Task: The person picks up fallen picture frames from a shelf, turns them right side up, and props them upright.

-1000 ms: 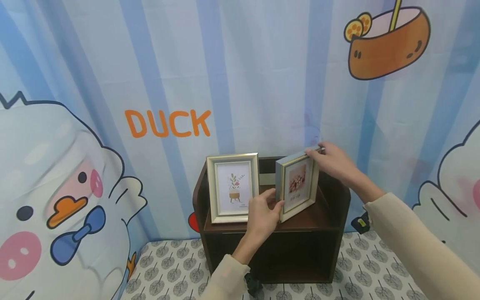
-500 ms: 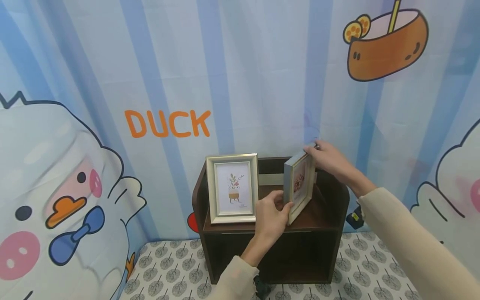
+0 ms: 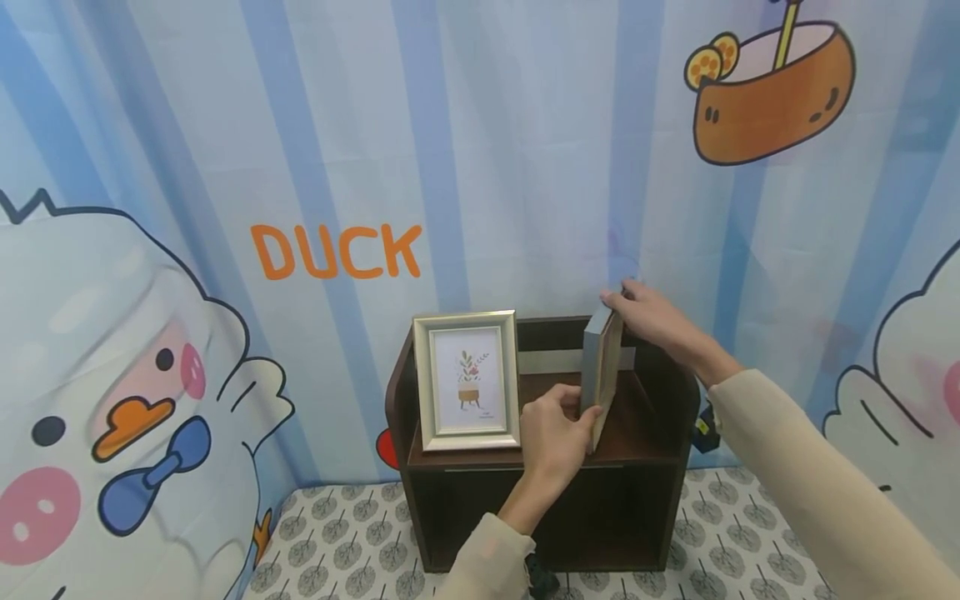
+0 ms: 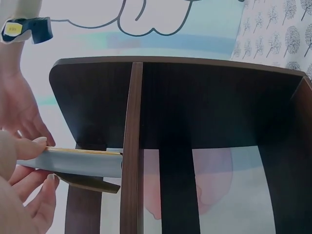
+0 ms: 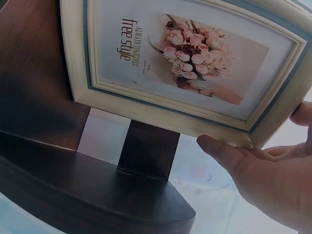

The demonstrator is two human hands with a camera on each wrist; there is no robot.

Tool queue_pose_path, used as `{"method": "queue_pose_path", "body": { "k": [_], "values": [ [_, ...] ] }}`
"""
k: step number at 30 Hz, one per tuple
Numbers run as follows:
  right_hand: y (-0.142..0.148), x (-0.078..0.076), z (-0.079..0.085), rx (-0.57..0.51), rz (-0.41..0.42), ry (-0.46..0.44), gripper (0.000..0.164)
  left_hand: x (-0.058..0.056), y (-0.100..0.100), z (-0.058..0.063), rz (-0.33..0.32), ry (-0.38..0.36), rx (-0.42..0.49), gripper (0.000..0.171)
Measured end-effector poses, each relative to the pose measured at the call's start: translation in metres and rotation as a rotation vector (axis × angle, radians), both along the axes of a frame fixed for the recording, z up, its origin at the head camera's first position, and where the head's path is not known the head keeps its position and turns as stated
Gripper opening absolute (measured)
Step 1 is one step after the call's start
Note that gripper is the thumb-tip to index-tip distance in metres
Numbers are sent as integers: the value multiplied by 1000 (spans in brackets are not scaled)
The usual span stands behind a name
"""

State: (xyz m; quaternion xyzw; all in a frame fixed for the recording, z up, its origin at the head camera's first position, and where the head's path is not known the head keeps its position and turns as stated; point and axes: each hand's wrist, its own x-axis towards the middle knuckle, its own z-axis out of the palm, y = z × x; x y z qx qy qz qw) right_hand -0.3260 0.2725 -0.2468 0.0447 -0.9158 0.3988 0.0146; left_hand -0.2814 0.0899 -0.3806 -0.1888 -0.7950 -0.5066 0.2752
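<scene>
A cream picture frame with a flower-bouquet picture stands upright on the dark wooden shelf, turned nearly edge-on in the head view. My left hand pinches its near lower edge between thumb and fingers. At its top far corner my right hand grips the border. The right wrist view shows the bouquet side of the picture frame, with the right thumb on its border. In the left wrist view its grey side lies between thumb and fingers, and a dark flap sticks out behind.
Left of it on the same shelf stands a second picture frame with a potted-plant print, facing forward. Raised side panels bound the shelf. A striped cartoon curtain hangs behind; a tree-patterned cloth lies beneath.
The held picture frame has turned from facing partly forward to nearly edge-on. My left hand has moved right with its near edge; the right hand has shifted slightly left at the top corner.
</scene>
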Motion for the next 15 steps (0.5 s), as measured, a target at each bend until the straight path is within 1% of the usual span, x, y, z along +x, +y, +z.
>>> {"method": "queue_pose_path", "body": {
  "k": [3,7,11,15],
  "values": [
    [0,-1,0,-6,17,12,83,1,5,-1,11,10,-15,23],
    [-1,1,2,25,32,49,76,2,12,-2,10,35,-15,23],
    [-3,3,4,64,34,88,70,4,18,-4,28,68,-16,25],
    [-3,2,4,79,24,102,68,4,23,-6,38,86,-24,25]
  ]
}}
